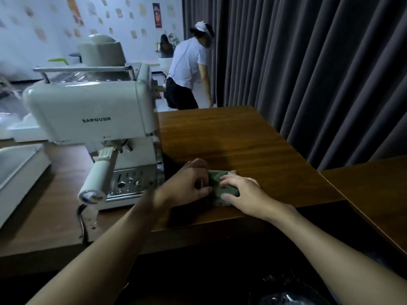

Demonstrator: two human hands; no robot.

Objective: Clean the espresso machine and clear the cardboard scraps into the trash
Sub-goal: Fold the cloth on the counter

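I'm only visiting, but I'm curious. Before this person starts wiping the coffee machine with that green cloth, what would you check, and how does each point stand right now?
1. Cloth in hand: ok. The left hand pinches the green cloth and the right hand rests on it, on the wooden table.
2. Machine within reach: ok. The espresso machine stands just left of the hands.
3. Front clear for wiping: not ok. The portafilter handle juts out toward the person.
4. Cloth clean and damp: cannot tell.
5. Machine switched off: cannot tell. No plug or light shows.
6. Cardboard scraps located: cannot tell. None are plainly in view.
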